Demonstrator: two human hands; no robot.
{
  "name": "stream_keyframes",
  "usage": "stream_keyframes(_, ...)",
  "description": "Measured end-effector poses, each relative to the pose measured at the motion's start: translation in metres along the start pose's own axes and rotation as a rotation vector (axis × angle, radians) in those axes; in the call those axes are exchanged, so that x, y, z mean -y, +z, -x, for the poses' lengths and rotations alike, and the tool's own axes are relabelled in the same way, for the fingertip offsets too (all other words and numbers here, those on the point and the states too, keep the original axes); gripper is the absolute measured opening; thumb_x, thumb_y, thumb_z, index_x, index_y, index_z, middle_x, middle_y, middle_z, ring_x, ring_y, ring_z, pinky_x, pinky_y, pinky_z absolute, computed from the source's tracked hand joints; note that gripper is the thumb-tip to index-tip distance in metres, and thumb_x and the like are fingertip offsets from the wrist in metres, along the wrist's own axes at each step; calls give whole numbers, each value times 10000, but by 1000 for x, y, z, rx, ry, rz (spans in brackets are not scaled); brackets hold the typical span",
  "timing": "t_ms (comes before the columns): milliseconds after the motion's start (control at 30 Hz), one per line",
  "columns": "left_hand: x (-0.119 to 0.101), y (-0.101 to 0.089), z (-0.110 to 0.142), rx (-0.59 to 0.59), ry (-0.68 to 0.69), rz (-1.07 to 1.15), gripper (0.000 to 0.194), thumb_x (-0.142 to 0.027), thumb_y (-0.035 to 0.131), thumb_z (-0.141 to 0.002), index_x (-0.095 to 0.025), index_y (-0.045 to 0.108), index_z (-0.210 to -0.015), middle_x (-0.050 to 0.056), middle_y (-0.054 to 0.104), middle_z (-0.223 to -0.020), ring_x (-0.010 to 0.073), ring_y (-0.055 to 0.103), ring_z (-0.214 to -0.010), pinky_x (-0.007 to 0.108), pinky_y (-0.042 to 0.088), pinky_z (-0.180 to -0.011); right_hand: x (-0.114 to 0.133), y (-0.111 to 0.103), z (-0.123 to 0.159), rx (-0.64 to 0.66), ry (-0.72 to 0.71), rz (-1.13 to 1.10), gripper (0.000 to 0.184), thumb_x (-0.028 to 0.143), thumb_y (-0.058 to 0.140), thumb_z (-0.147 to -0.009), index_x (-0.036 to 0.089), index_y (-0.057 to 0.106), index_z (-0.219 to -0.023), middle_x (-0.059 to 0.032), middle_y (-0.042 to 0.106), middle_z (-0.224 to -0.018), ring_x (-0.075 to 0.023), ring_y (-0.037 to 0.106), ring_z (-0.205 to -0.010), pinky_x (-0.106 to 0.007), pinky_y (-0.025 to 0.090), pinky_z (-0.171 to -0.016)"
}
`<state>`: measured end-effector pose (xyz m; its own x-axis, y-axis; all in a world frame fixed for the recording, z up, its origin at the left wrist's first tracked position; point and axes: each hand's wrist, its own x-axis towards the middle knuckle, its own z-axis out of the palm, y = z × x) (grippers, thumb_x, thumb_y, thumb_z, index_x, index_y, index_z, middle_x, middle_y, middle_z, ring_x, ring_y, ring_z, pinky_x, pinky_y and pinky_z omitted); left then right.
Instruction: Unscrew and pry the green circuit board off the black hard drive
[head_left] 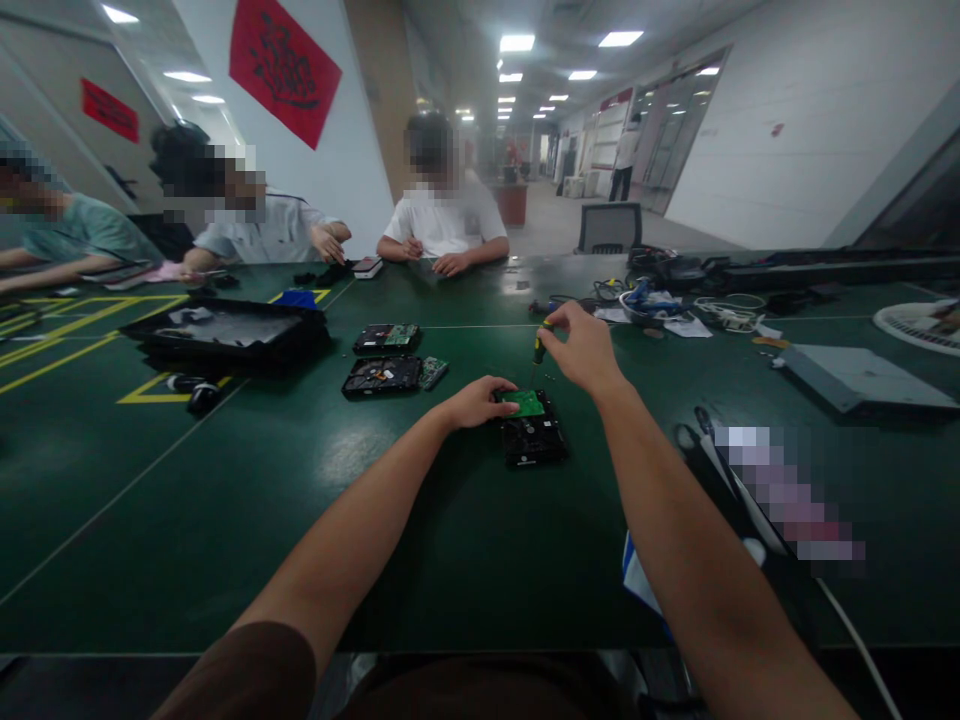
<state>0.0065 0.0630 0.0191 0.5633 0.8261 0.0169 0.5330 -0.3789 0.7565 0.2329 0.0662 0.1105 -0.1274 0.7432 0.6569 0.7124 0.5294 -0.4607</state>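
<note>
A black hard drive (534, 442) with a green circuit board (525, 403) at its far end lies on the green table in front of me. My left hand (484, 402) grips the drive's far left side, the thumb resting on the board. Above the board's far edge, my right hand (581, 345) is closed around the yellow and black handle of a screwdriver (539, 348). The screwdriver points down, its thin shaft reaching toward the drive; whether the tip touches a screw is too small to tell. A few tiny screws (550, 377) lie just beyond the drive.
Left of centre lie two more hard drives (386, 338) (382, 376) and a loose circuit board (433, 373). Black trays (225, 335) are stacked further left. On the right are a grey metal box (862, 378), cables (651, 300) and scissors (688, 438). Several people sit across the table.
</note>
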Motion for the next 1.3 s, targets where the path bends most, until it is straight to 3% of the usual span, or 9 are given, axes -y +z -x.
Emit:
stream_keyframes(167,1,0,0,-5,13,-10,610,-497,695,-856,-126,614,-1332,58,678,-912,162,576,-702,272,444,-635,1,-1,1,9,-49,51,66,283,620,-900,242,613,-952,-81,706,-982,-264,650,-937,-439,492,-891)
stream_keyframes(467,2,0,0,-15,3,-17,643,-529,694,-846,-144,607,-1352,86,684,-1077,175,603,-767,291,473,-696,0,0,0,-5,-11,52,93,305,648,-880,248,577,-902,-68,708,-943,-264,654,-890,-424,497,-837)
stream_keyframes(633,4,1,0,-19,3,-25,618,-510,702,-850,-147,614,-1342,79,679,-1030,175,593,-759,291,464,-690,1,-1,1,-7,-61,83,67,259,623,-887,239,603,-948,-84,703,-963,-267,653,-927,-430,493,-870)
stream_keyframes(933,1,0,0,-3,1,-9,611,-511,698,-853,-138,618,-1331,65,689,-966,171,593,-734,281,453,-667,1,-2,1,-3,-30,71,78,295,644,-887,241,602,-924,-80,718,-962,-272,658,-901,-435,498,-846)
stream_keyframes(1067,4,1,-2,-7,5,-6,614,-514,703,-847,-146,620,-1331,70,692,-1022,161,588,-732,273,450,-660,0,-2,1,-3,-79,94,83,251,643,-877,231,614,-952,-87,709,-980,-270,649,-944,-426,492,-870)
stream_keyframes(1300,9,2,-3,-7,23,-1,653,-547,692,-848,-134,605,-1346,83,683,-1063,154,579,-710,272,452,-627,-3,1,0,-12,-13,44,107,293,669,-872,236,591,-917,-76,710,-957,-263,658,-904,-419,496,-847)
